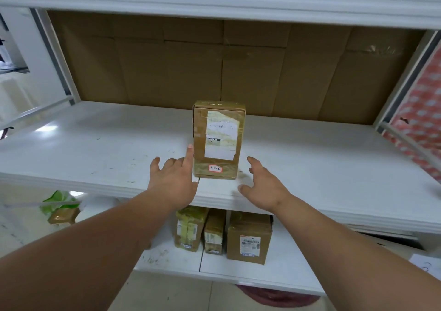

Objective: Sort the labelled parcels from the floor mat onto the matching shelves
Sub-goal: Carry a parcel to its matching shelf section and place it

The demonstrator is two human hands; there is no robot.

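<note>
Head camera, the only view. One parcel stands upright near the front edge of the middle shelf, dead centre of the picture, its white shipping label and a small red-edged sticker reading "3-2-6" facing out. My read: it is turned that way so the code can be checked against the shelf.

The left hand sits at seven o'clock from the parcel, fingers straight and spread, forefinger lying along the box's left edge and apparently touching it, nothing gripped. The right hand is at five o'clock, fingers loose and spread, just beside the box but apart from it, holding nothing. Both open palms flank the box, which looks like a steadying or squaring-up touch on a parcel already set down.

Now the count. On the middle shelf: one parcel. On the lower shelf, at six o'clock: three brown parcels in a row, standing close together. Off at eight o'clock, one more brown packet under a green and white bag. Two hands, both bare. A cardboard sheet backs the shelf at twelve o'clock.
</note>
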